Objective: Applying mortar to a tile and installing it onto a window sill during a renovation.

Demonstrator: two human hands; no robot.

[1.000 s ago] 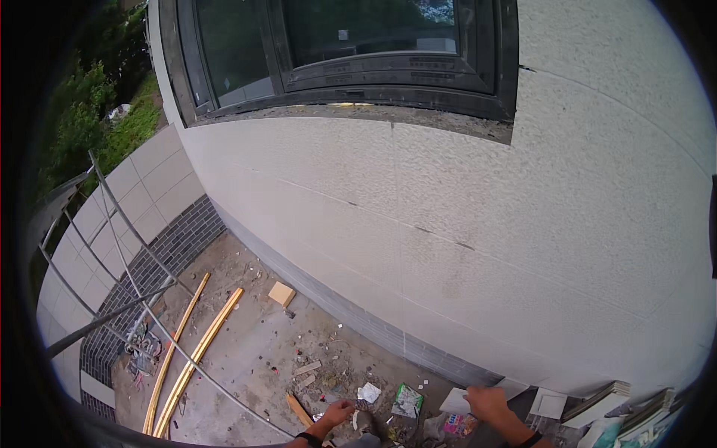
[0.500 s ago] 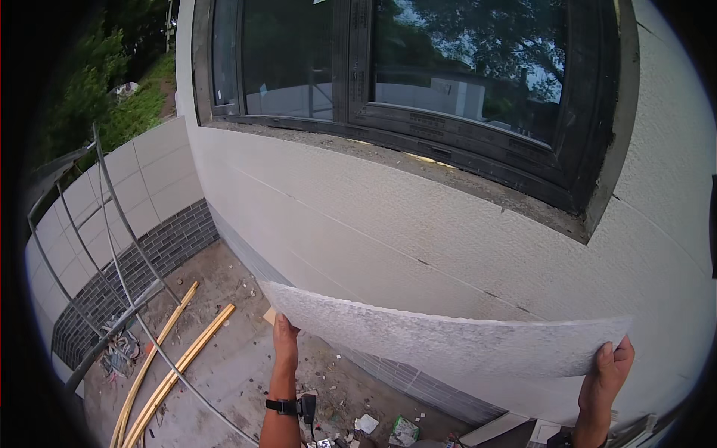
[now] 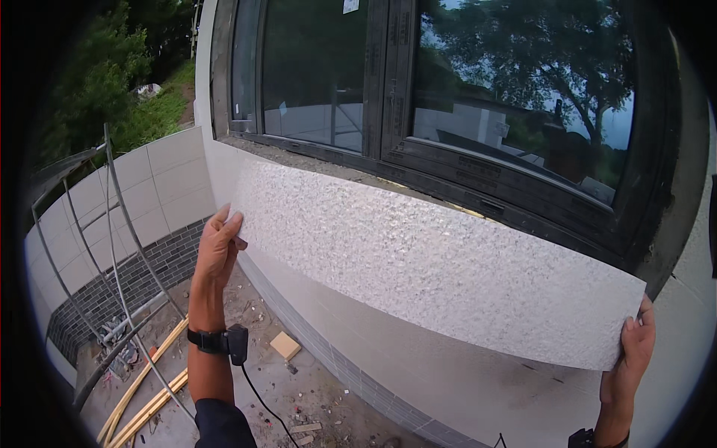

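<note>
I hold a long, speckled off-white slab [image 3: 433,261] in front of the wall, just below a dark-framed window [image 3: 515,82], its upper edge close to the grey sill [image 3: 291,155]. My left hand [image 3: 222,243] grips the slab's left end, thumb on its face; a black wrist strap with a device and cable [image 3: 224,342] sits on that forearm. My right hand [image 3: 633,336] is closed around the lower right corner, another black device at that wrist.
A metal tube frame [image 3: 114,216] stands at the left, before a tiled wall [image 3: 173,168] with dark brick at its base. Below lie long wooden battens [image 3: 149,403], a tan block [image 3: 285,345] and debris on the ground [image 3: 321,392]. Trees and grass are beyond.
My hands have come up from low near the ground with the slab, which has risen toward the sill. In the last half second, my left hand moved up and leftward. The view has also shifted.
</note>
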